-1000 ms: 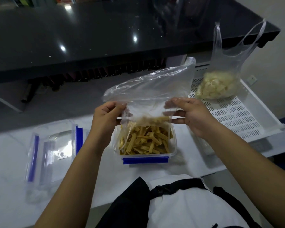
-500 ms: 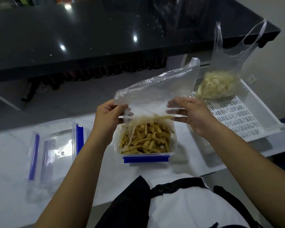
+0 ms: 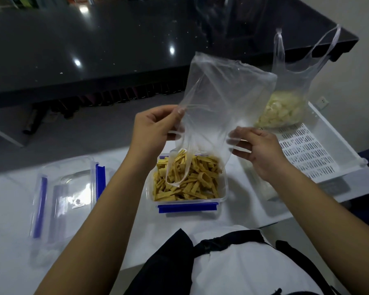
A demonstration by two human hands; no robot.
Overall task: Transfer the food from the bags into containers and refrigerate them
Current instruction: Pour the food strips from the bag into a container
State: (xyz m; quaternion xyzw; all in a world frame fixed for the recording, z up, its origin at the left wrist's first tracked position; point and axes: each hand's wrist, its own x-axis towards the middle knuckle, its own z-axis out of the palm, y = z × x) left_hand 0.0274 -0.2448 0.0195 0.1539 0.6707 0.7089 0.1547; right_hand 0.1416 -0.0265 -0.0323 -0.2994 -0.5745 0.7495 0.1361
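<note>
Clear plastic bag [image 3: 226, 99] hanging upside down and emptied above the open container [image 3: 189, 202], one handle loop trailing onto the yellow food strips [image 3: 188, 177] filling it. Left hand [image 3: 153, 128] pinching the bag's left edge, right hand [image 3: 258, 145] gripping its right side, both just above the container. Container sitting on the white counter [image 3: 13, 262], blue latch facing forward. Clear lid [image 3: 66, 196] lying well to the left; second bag [image 3: 285, 107] of pale food standing in the white perforated tray [image 3: 311, 154] at right.
</note>
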